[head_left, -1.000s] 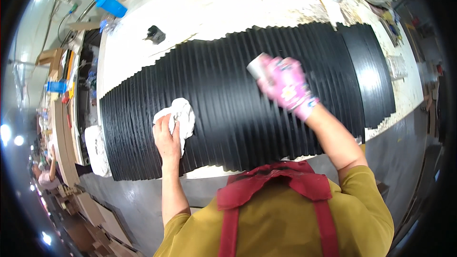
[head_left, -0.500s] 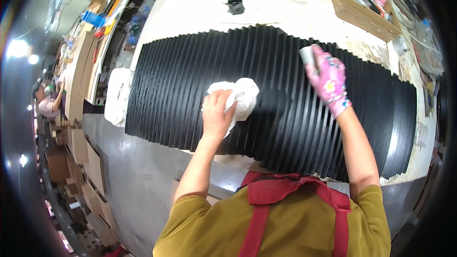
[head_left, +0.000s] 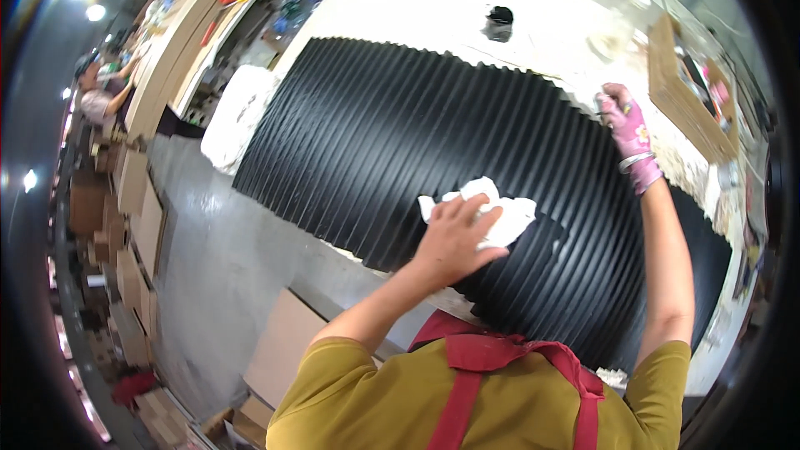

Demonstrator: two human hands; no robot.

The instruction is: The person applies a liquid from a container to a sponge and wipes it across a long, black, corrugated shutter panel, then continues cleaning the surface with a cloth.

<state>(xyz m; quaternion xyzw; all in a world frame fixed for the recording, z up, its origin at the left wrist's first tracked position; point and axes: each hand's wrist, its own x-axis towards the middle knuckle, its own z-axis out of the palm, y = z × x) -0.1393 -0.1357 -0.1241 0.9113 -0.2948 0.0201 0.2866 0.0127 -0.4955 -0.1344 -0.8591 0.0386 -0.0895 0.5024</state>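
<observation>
A wide black ribbed panel (head_left: 375,133) lies flat on a white worktable (head_left: 425,8). My left hand (head_left: 454,237) presses a crumpled white cloth (head_left: 500,212) onto the near part of the panel. My right hand (head_left: 627,129), in a pink patterned glove, reaches to the panel's far right edge with its fingers curled; what it grips is hidden by the glove. A wet shiny patch shows on the ribs just right of the cloth.
A small black object (head_left: 500,21) sits on the table beyond the panel. A wooden tray of small items (head_left: 692,96) stands at the right. A white bundle (head_left: 237,117) lies off the panel's left end. Cardboard boxes (head_left: 283,350) stand on the grey floor; another person (head_left: 100,92) works far left.
My head has turned, so the panel now runs diagonally. My left hand with the cloth has slid along the ribs toward the near edge. My right hand stays at the far edge.
</observation>
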